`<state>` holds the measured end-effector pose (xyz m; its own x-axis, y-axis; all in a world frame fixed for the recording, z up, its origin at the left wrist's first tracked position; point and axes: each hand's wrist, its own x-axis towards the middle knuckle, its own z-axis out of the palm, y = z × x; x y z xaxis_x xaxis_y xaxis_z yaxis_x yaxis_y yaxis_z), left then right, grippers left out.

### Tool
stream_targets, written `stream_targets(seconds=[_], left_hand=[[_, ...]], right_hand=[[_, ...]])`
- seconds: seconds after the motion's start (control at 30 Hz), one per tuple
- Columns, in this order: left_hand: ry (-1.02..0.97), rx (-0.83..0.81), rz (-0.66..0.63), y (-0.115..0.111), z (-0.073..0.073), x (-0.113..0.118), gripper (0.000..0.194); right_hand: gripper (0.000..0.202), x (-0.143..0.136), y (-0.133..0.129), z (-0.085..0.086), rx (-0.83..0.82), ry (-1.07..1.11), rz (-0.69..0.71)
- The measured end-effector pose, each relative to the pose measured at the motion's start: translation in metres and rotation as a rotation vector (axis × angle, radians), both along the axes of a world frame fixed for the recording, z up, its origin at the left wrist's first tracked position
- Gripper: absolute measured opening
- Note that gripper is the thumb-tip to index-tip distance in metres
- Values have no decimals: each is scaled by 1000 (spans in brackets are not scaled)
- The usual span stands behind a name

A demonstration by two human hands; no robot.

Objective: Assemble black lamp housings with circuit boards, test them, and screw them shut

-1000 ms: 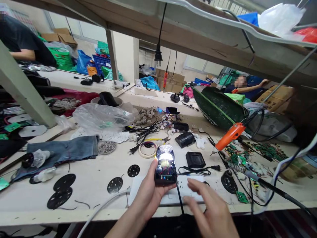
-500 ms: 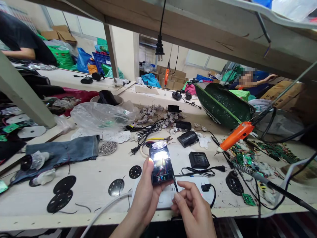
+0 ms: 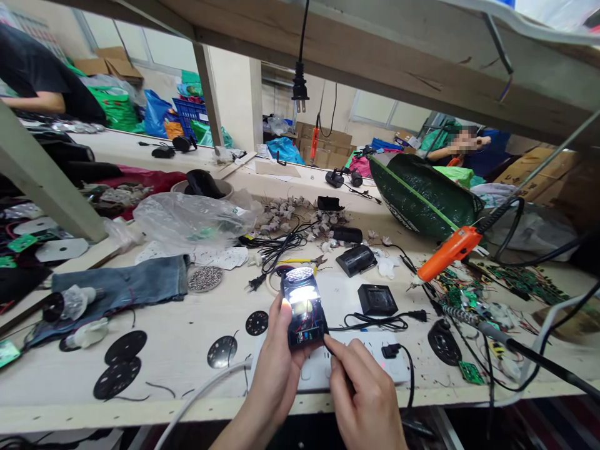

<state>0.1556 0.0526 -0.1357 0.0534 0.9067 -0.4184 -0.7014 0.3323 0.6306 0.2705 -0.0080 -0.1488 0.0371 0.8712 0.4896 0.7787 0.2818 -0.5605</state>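
Note:
My left hand (image 3: 276, 359) is wrapped round a black lamp unit (image 3: 307, 328) with its front exposed, showing red wires and small circuit parts at its lower end. Its light glows bright white, and a round clear lens disc sits at the top. My right hand (image 3: 363, 390) has closed fingers, the index fingertip touching the lamp's lower right corner. A thin black cord shows between thumb and index finger, mostly hidden by them. Under both hands lies a white power strip (image 3: 347, 369) with a black plug (image 3: 390, 351) in it.
An orange electric screwdriver (image 3: 450, 255) hangs at right above green circuit boards (image 3: 471, 373). Black housings (image 3: 377, 300), black discs (image 3: 117, 378), pliers (image 3: 319, 261) and a denim piece (image 3: 140, 282) lie about. A plug (image 3: 300, 87) dangles overhead. Two people are beyond the bench.
My right index finger has moved up onto the lamp's lower right corner, now covering more of the black cord. The lamp stays lit in my left hand. The person at far right has shifted their arms.

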Motion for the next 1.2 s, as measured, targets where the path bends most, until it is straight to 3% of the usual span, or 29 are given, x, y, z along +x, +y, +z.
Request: stream_targets(seconds=[0.33, 0.57, 0.7, 0.9, 1.2], left_hand=[[-1, -9, 14, 1, -1, 4, 38], [7, 11, 0, 6, 2, 3, 44], [34, 12, 10, 6, 0, 3, 47], [70, 47, 7, 4, 5, 4, 51], [95, 70, 0, 1, 4, 5, 48]], right_hand=[[40, 4, 5, 5, 62, -423, 145], [38, 8, 10, 13, -85, -165, 144], [37, 3, 8, 10, -153, -73, 66], [49, 9, 12, 12, -278, -72, 80], [38, 10, 16, 18, -441, 23, 101]])
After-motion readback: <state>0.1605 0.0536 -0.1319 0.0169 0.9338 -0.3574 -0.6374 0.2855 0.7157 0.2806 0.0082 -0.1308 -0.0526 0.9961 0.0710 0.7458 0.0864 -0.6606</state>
